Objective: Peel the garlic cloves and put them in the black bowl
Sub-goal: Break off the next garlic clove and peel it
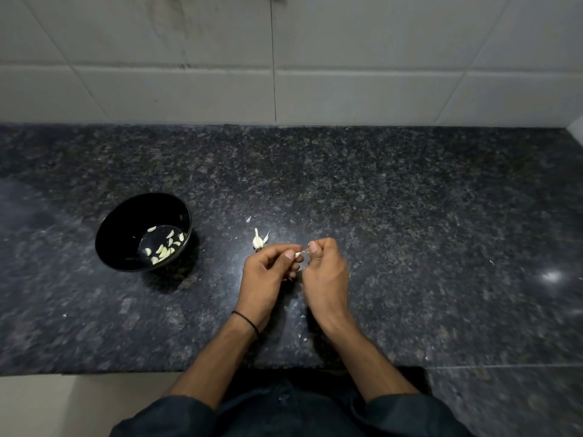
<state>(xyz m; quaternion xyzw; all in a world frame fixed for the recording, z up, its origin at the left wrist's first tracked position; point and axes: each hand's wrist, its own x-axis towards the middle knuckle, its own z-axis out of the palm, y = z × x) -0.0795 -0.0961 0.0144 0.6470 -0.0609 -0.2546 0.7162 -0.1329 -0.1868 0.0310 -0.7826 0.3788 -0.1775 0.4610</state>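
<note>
Head view: left hand (268, 269) and right hand (325, 272) both pinch 1 garlic clove (298, 254) between them above the tabletop (410, 200); the black bowl (123, 225) sits at 9 o'clock from it, nearer the left hand.

No text, label, brand, number or sign can be read here. The black bowl (126, 225), the speckled counter (378, 190) and the white wall tiles (362, 42) all show plain, unmarked surfaces.
</note>
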